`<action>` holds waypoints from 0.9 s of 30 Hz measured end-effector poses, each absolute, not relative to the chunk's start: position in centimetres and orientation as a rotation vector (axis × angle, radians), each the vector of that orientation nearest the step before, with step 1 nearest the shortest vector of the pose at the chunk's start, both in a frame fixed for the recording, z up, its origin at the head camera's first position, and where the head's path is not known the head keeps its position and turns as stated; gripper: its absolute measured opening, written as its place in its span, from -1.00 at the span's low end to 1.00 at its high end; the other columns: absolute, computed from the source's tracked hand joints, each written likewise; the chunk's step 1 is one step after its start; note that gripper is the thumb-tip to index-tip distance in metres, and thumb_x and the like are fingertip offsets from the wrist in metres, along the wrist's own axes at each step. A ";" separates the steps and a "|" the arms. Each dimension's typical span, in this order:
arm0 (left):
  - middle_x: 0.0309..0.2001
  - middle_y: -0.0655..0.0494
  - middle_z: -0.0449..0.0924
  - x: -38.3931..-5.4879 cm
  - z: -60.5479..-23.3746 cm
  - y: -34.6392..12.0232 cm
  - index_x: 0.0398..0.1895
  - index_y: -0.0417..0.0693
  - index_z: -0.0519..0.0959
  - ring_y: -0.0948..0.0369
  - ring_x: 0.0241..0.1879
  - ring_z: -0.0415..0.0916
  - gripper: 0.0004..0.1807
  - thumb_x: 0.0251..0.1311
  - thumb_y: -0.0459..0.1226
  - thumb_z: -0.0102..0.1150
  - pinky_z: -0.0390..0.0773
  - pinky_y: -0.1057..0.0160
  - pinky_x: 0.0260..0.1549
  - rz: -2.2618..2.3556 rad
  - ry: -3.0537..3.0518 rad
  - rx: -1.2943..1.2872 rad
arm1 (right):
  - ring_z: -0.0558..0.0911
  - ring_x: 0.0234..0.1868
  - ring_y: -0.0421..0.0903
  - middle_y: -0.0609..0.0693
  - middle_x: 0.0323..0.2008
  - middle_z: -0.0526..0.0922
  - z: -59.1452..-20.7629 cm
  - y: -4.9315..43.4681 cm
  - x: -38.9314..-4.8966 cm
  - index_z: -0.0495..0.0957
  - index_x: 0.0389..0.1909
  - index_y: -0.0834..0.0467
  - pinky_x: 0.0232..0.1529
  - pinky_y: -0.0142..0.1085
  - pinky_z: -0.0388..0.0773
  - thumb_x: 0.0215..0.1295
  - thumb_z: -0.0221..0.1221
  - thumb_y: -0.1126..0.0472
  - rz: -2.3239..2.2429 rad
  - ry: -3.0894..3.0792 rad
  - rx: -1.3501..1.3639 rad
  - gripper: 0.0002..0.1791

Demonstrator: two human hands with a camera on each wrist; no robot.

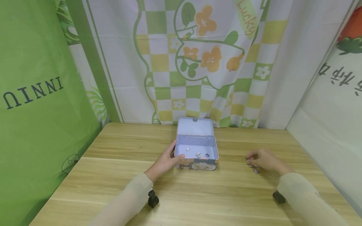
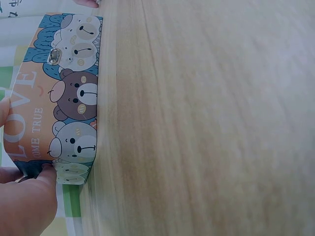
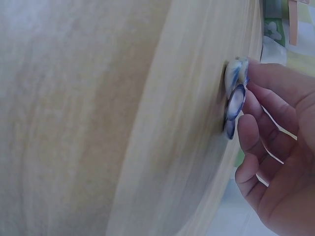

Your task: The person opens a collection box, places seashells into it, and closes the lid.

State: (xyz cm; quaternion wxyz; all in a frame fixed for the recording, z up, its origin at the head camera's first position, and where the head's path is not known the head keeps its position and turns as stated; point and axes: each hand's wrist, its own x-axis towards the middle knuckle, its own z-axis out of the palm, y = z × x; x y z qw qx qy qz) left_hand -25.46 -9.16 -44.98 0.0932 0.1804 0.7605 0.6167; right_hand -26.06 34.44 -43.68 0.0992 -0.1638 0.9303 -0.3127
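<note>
An open tin box point(image 1: 196, 164) with cartoon bears on its front stands on the table, its lid point(image 1: 195, 126) tilted back. Several small shells point(image 1: 199, 155) lie on its floor. My left hand point(image 1: 167, 159) grips the box's left side, thumb over the front rim; in the left wrist view the hand point(image 2: 27, 201) is at the box's lower corner. To the right of the box, my right hand point(image 1: 264, 160) pinches a whitish-blue shell point(image 3: 236, 76) low over the table. Two more shells, one with a pale purple hollow point(image 3: 236, 102), lie against it.
The wooden table point(image 1: 135, 194) meets a patterned curtain point(image 1: 161, 78) behind the box. A green cloth point(image 1: 36, 125) hangs on the left and a white one point(image 1: 325, 103) on the right. Each wrist carries a small black device point(image 1: 153, 199).
</note>
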 end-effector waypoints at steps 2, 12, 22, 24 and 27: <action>0.60 -0.12 -0.23 -25.4 -45.0 -9.1 0.63 -0.09 -0.22 -0.13 0.54 -0.17 -0.02 0.40 -0.10 0.21 0.06 -0.07 0.44 1.829 2.262 0.532 | 0.64 -0.40 -0.13 -0.04 -0.31 0.69 -43.7 34.4 -26.1 0.63 -0.02 0.37 -0.21 -0.27 0.58 0.33 0.31 0.19 -0.939 2.745 -0.471 -0.66; 0.59 -0.16 -0.21 -25.5 -45.0 -9.1 0.62 -0.12 -0.22 -0.14 0.53 -0.14 -0.01 0.40 -0.11 0.22 0.09 -0.07 0.43 1.823 2.272 0.523 | 0.63 -0.41 -0.09 0.06 -0.23 0.66 -42.1 33.5 -26.0 0.61 0.04 0.37 -0.41 -0.23 0.66 0.37 0.28 0.19 -0.967 2.747 -0.491 -0.64; 0.59 -0.17 -0.21 -25.4 -45.1 -9.2 0.62 -0.12 -0.22 -0.14 0.52 -0.12 0.00 0.39 -0.08 0.22 0.11 -0.03 0.42 1.813 2.285 0.504 | 0.60 -0.21 -0.05 0.06 -0.08 0.67 -39.1 31.9 -26.0 0.63 0.08 0.25 -0.34 -0.23 0.61 0.42 0.23 0.06 -0.841 2.861 -0.538 -0.62; 0.59 -0.17 -0.22 -25.4 -45.1 -9.2 0.62 -0.13 -0.22 -0.15 0.52 -0.13 0.00 0.39 -0.09 0.22 0.11 -0.04 0.43 1.818 2.281 0.507 | 0.61 -0.17 -0.02 0.06 -0.07 0.67 -38.5 31.6 -25.9 0.64 0.07 0.22 -0.29 -0.18 0.63 0.42 0.23 0.04 -0.819 2.876 -0.557 -0.63; 0.59 -0.16 -0.22 -25.4 -45.1 -9.2 0.62 -0.14 -0.22 -0.14 0.53 -0.14 0.00 0.39 -0.10 0.23 0.09 -0.05 0.43 1.823 2.276 0.505 | 0.63 -0.15 0.02 0.05 -0.09 0.69 -37.8 31.1 -25.8 0.66 0.04 0.21 -0.23 -0.11 0.65 0.41 0.25 0.06 -0.801 2.899 -0.600 -0.65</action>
